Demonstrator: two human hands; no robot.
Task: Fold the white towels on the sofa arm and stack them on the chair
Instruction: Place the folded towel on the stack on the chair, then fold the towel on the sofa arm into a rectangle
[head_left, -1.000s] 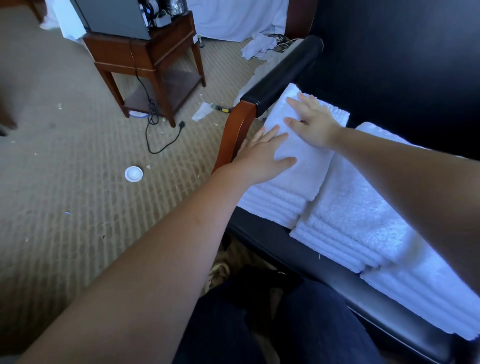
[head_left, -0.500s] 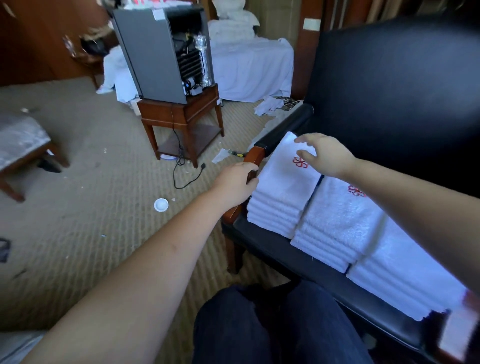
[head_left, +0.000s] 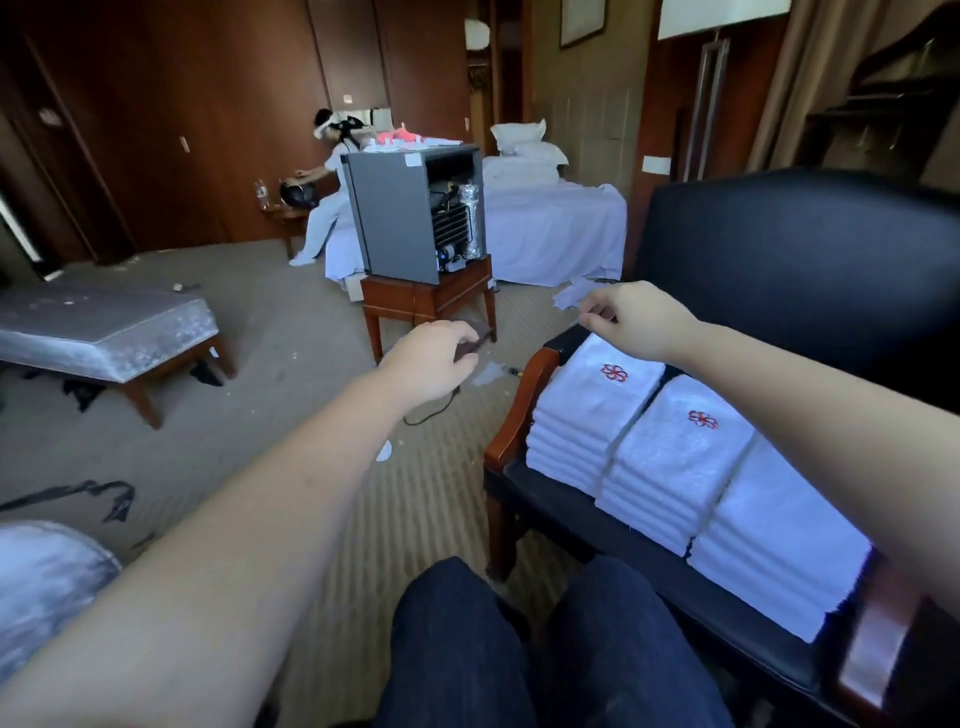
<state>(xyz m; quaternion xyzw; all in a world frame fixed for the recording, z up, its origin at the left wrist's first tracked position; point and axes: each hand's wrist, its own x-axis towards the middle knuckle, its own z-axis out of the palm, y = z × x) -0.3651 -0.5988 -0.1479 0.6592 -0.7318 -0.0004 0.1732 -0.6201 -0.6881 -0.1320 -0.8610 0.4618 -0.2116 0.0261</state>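
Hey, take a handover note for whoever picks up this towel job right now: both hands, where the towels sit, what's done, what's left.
Left hand: in the air left of the chair, fingers loosely curled, holding nothing.
Right hand: above the far end of the wooden armrest, loosely curled, holding nothing.
Towels: three folded stacks side by side on the seat, the left stack, middle stack and right stack.
Done: these stacks look neat.
Left: no loose towel shows; check the sofa arm for more.

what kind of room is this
Most likely a hotel room: a bed with white pillows, stacks of folded white towels bearing a red logo, and a small fridge on a wooden stand.
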